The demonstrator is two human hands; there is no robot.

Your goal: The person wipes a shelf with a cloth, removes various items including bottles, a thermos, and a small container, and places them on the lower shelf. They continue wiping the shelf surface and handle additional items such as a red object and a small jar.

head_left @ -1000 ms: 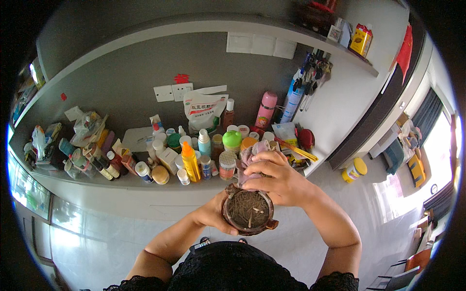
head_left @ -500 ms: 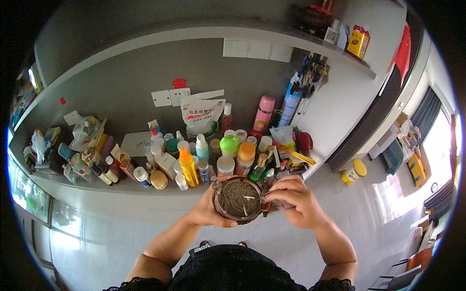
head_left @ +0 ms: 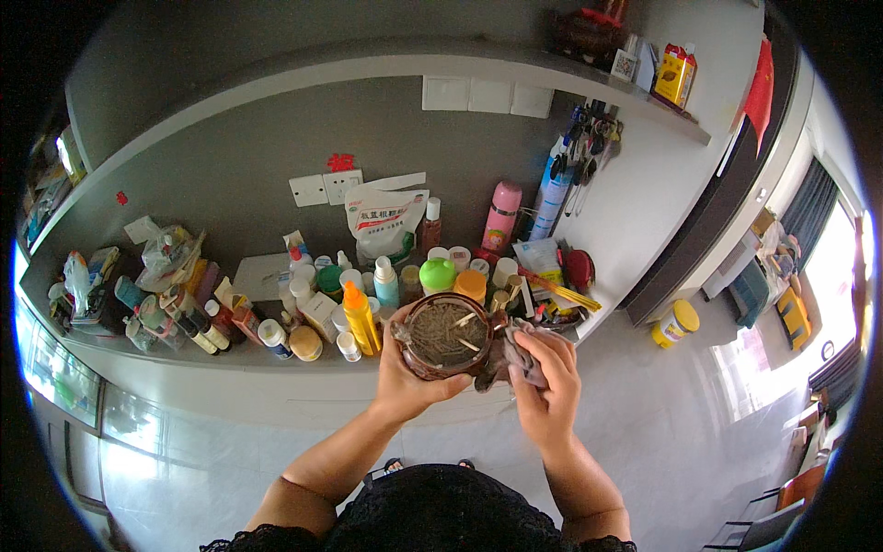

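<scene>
A round, dark brown incense burner (head_left: 423,366) is held up in front of the cluttered shelf. Grey ash with many short stick stubs fills it, and two pale stubs stand out on its right side. My left hand (head_left: 405,382) wraps round its left side, thumb along the near rim. At the burner's right side, where a dark handle juts out, my right hand (head_left: 552,377) pinches a bunched grey cloth (head_left: 526,357) against it. The underside of the burner is hidden.
Bottles and jars crowd the shelf behind, among them an orange bottle (head_left: 359,317), a pink flask (head_left: 500,217) and a white pouch (head_left: 386,225). An upper shelf (head_left: 515,55) overhangs them. A yellow bucket (head_left: 676,324) stands on the floor at the right.
The incense burner has moved slightly up and left and turned. My right hand has come nearer and now presses the cloth on the handle side.
</scene>
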